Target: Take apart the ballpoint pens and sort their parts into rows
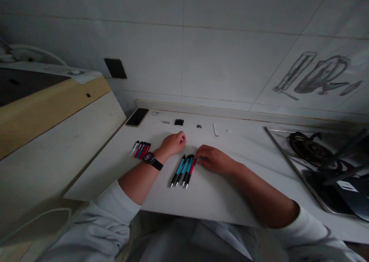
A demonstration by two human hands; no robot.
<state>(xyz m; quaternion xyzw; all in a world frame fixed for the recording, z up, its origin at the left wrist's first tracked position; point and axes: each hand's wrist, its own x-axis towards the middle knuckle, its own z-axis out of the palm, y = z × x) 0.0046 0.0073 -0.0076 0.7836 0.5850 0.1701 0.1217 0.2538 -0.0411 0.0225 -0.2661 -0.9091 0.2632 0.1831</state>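
My left hand (pixel 173 143) is above the middle of the white counter with its fingers curled in; whatever they may hold is hidden. A dark watch is on that wrist. My right hand (pixel 215 159) rests lower on the counter, its fingertips closed at the upper end of a red pen (pixel 190 172). Beside that pen lie three blue pens (pixel 181 172) with black grips, their metal tips toward me. Left of my left wrist is a row of several white, red and blue pen barrels (pixel 140 149) with black ends.
Along the back lie a phone (pixel 137 117), small springs (pixel 166 122), black grips (pixel 179 122), tiny dark parts (pixel 199 126), thin white sticks (pixel 215 129) and small pale pieces (pixel 229 131). A gas stove (pixel 311 150) is at right, a pale cabinet (pixel 72 139) at left, a tiled wall behind.
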